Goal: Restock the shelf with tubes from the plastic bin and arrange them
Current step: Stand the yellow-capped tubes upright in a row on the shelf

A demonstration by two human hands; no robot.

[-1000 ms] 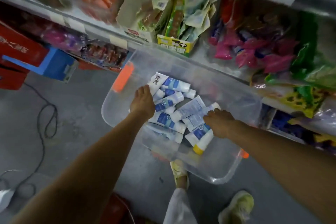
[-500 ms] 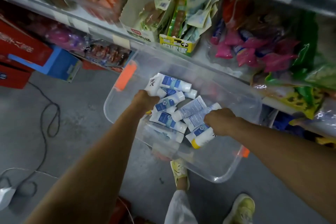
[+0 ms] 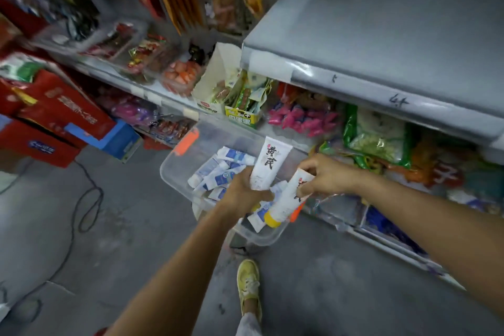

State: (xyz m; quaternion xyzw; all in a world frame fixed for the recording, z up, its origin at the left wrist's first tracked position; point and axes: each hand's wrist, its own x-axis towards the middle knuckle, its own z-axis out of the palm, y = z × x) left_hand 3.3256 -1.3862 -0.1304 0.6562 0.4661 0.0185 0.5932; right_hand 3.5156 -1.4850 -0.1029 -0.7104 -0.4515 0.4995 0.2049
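A clear plastic bin (image 3: 174, 169) with orange latches sits on the floor and holds several white and blue tubes (image 3: 215, 176). My left hand (image 3: 240, 194) grips a white tube with black characters (image 3: 268, 163), held upright above the bin. My right hand (image 3: 324, 174) holds a second white tube with a yellow cap (image 3: 283, 202), cap pointing down, just right of the first. A bare grey shelf (image 3: 381, 43) lies above and to the right of both hands.
Lower shelves hold snack packs, a green-and-white box (image 3: 240, 106) and pink packets (image 3: 302, 117). Red cartons (image 3: 54, 117) stand at the left. A black cable (image 3: 87, 199) loops over the grey floor. My yellow shoe (image 3: 248, 281) stands below the bin.
Both hands have come up out of the bin, each with a white tube. The view has tilted upward and now shows the bare grey shelf.
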